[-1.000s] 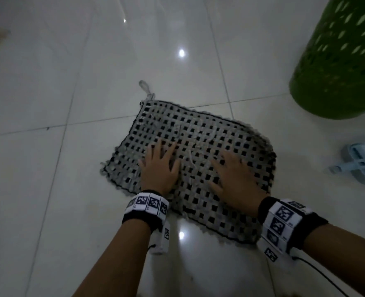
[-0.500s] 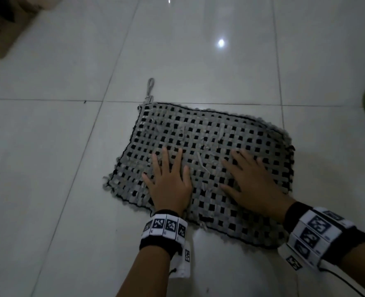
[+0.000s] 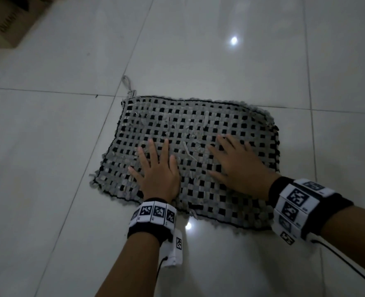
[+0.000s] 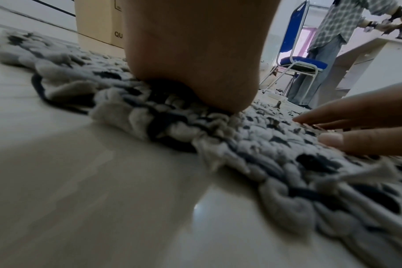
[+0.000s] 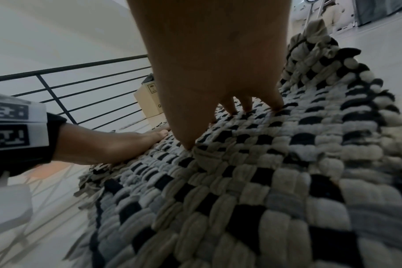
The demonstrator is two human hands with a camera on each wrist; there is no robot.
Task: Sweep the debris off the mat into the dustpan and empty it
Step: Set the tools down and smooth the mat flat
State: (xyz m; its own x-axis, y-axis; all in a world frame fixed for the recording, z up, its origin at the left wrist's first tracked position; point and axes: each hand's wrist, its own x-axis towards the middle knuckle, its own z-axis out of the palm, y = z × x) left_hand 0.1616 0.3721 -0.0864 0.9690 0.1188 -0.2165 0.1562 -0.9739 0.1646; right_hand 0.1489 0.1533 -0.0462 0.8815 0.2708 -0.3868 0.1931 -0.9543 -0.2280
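A grey and black woven mat lies flat on the tiled floor, with a loop at its far left corner. Thin pale scraps of debris lie on its middle. My left hand rests flat on the mat's near left part, fingers spread. My right hand rests flat on the near right part, fingers straight. The debris lies between the two hands. In the left wrist view the palm presses the mat. The right wrist view shows my fingertips on the weave. No dustpan is in view.
A cardboard box stands at the far left. Glossy white floor tiles surround the mat. In the left wrist view a blue chair and a standing person at a white desk are beyond the mat. A black railing runs behind.
The head view has swung left: the green basket and blue dustpan have left the frame, and the cardboard box has come in. Both hands stay flat on the mat.
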